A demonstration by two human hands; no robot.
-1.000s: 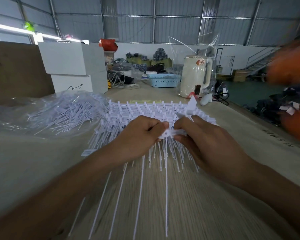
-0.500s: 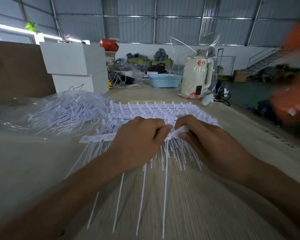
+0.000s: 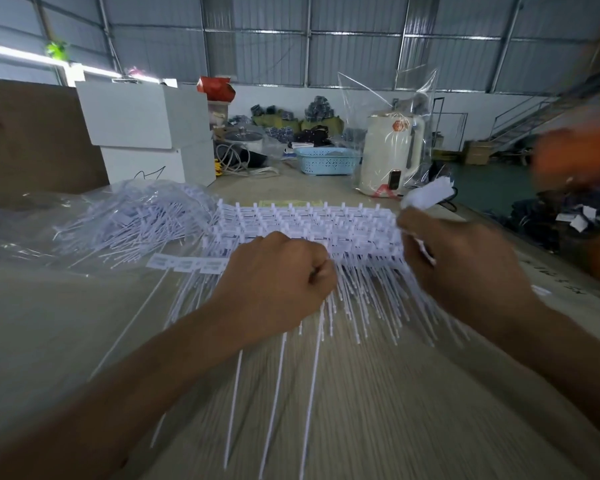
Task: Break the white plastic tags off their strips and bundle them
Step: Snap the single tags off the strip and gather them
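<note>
Tag strips (image 3: 312, 226) — stack just beyond both hands, tails toward wearer. Left hand (image 3: 278, 282) fisted on strip; right hand (image 3: 461, 268) grips broken-off tags (image 3: 426, 195).

Flat rows of white plastic tags w/ long thin tails (image 3: 312, 223) lie on table; loose white tag heap (image 3: 136, 220) sits left.

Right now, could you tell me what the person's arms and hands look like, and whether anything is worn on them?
Both forearms are bare right up to the frame's edge: no sleeves, gloves, watch or bracelet show. The left hand and right hand carry no rings that I can make out, though the right one is blurred by motion. No markings or bandages are visible on either arm.
</note>
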